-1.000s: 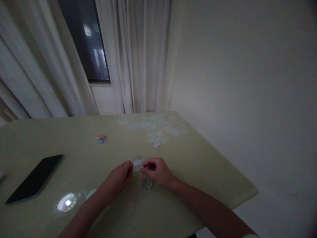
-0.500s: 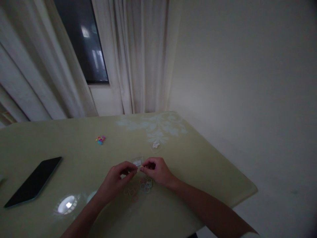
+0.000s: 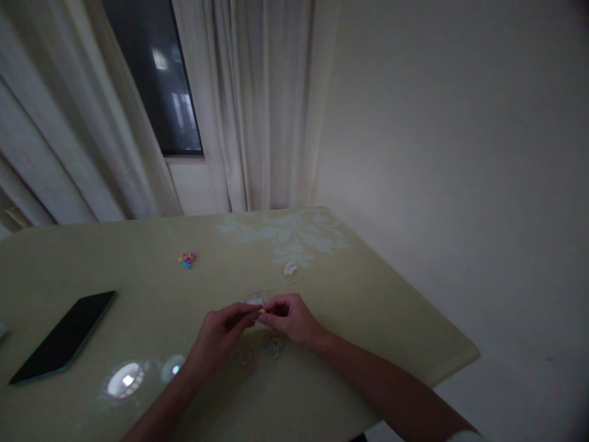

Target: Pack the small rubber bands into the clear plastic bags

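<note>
My left hand (image 3: 224, 331) and my right hand (image 3: 293, 319) meet at the fingertips over the middle of the table. Pinched in my right hand is a small yellowish piece (image 3: 262, 311). The fingers of my left hand are closed against it from the other side; whether they grip the piece too is too small to tell. Just behind the fingertips lies a small clear case (image 3: 256, 298), partly hidden. Several thin coloured rings (image 3: 275, 347) are scattered on the table below the hands.
A black tablet (image 3: 64, 336) lies at the left of the pale green table (image 3: 138, 270). Farther back sit a pile of small colourful pieces (image 3: 188, 259) and a cluster of white pieces (image 3: 289, 269). A wall borders the table's right side.
My left hand has moved slightly right, so its fingertips now meet those of my right hand; a small gap was between them before.
</note>
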Available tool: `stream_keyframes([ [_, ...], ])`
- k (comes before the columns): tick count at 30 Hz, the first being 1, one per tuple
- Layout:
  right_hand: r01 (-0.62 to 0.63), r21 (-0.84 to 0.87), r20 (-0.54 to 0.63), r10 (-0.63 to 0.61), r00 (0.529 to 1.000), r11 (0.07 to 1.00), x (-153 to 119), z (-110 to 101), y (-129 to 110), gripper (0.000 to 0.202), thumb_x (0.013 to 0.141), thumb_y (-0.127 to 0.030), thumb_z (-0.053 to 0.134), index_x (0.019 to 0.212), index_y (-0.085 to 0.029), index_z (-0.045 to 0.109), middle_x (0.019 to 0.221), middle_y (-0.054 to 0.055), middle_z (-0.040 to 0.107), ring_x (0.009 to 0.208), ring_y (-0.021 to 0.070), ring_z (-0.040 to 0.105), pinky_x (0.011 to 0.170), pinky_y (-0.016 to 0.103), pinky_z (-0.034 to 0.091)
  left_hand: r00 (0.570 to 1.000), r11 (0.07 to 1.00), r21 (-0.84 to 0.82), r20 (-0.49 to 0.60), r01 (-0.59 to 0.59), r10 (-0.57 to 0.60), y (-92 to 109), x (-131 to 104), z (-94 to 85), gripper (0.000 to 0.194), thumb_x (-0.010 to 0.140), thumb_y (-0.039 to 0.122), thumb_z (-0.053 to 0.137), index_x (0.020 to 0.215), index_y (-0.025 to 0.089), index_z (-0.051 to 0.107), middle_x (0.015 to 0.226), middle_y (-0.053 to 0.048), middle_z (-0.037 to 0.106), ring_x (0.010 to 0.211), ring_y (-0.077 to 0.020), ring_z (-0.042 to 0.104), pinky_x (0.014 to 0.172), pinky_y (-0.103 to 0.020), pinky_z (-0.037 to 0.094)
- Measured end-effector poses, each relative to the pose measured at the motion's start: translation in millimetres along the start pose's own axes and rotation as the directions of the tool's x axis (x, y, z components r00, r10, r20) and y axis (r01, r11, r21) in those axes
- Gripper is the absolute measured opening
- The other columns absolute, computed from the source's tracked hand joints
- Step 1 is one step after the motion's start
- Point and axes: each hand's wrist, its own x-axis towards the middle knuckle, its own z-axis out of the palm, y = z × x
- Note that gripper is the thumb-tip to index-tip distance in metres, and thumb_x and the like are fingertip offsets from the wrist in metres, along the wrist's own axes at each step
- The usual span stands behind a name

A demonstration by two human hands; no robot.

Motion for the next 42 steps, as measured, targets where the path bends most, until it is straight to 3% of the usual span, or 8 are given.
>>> stream_keyframes([
  [4,-0.003,-0.042,-0.032,0.002,1.000,0.999,1.5,-1.8,-0.6,0.035,0.074,-0.047,0.086,0.082,-0.014,0.075,0.068,-0.001,0.064,0.060,0.0110,0.054,0.058,0.025,0.042,0.997,0.967,0.253,0.082,-0.036,0.016,-2.5,4.7,-15.1,0.028,0.091,0.040,0.059,0.098,0.023,0.080,0.091,-0.007,0.081,0.078,-0.0223,0.075,0.071,-0.029,0.058],
  [7,0.007,-0.081,-0.063,-0.012,0.998,0.997,3.4,-3.5,-0.7,0.037,0.074,-0.049,0.085,0.082,-0.014,0.075,0.067,-0.001,0.063,0.060,0.0105,0.052,0.058,0.024,0.040,0.976,0.866,0.490,0.218,-0.099,-0.012,-3.0,4.6,-22.9,0.026,0.092,0.032,0.056,0.091,0.024,0.080,0.093,-0.007,0.079,0.084,-0.0229,0.073,0.077,-0.029,0.054],
  [10,0.010,-0.081,-0.074,-0.016,0.997,0.997,4.2,-4.1,-2.1,0.038,0.072,-0.050,0.086,0.081,-0.014,0.075,0.067,-0.001,0.064,0.060,0.0106,0.052,0.059,0.025,0.041,0.950,0.804,0.579,0.307,-0.137,-0.059,-0.9,1.5,-21.8,0.031,0.095,0.027,0.049,0.093,0.026,0.080,0.097,-0.007,0.076,0.089,-0.0230,0.072,0.079,-0.029,0.050],
  [17,0.012,-0.090,-0.088,-0.020,0.996,0.996,3.2,-3.6,-5.8,0.038,0.072,-0.050,0.086,0.081,-0.015,0.075,0.067,-0.001,0.063,0.061,0.0110,0.052,0.059,0.025,0.041,0.938,0.773,0.630,0.310,-0.080,-0.155,-6.3,0.0,-15.0,0.024,0.093,0.024,0.048,0.096,0.022,0.072,0.102,-0.007,0.070,0.090,-0.0224,0.068,0.077,-0.029,0.047],
  [22,0.010,-0.082,-0.100,-0.019,0.995,0.997,3.5,-4.2,-3.9,0.036,0.072,-0.047,0.086,0.079,-0.014,0.073,0.067,-0.001,0.061,0.060,0.0109,0.051,0.059,0.026,0.040,0.937,0.779,0.625,0.301,-0.052,-0.179,-12.5,-2.2,-17.7,0.016,0.091,0.025,0.049,0.089,0.021,0.065,0.098,-0.006,0.068,0.087,-0.0221,0.065,0.076,-0.030,0.044],
  [29,0.016,-0.087,-0.088,-0.024,0.996,0.996,3.8,-5.0,-4.0,0.038,0.073,-0.049,0.085,0.080,-0.014,0.074,0.067,-0.001,0.061,0.061,0.0109,0.051,0.058,0.025,0.040,0.927,0.775,0.632,0.302,-0.018,-0.224,-5.7,-1.7,-25.0,0.012,0.086,0.026,0.055,0.089,0.022,0.066,0.093,-0.004,0.069,0.085,-0.0216,0.065,0.072,-0.029,0.041],
  [42,0.031,-0.113,-0.080,-0.040,0.996,0.993,1.9,-4.6,-6.7,0.037,0.075,-0.050,0.084,0.081,-0.015,0.074,0.067,-0.001,0.063,0.061,0.0111,0.052,0.058,0.025,0.041,0.918,0.812,0.581,0.353,-0.064,-0.181,-7.2,0.0,-32.4,0.017,0.088,0.022,0.049,0.089,0.021,0.066,0.098,-0.005,0.066,0.088,-0.0215,0.065,0.079,-0.031,0.045],
])
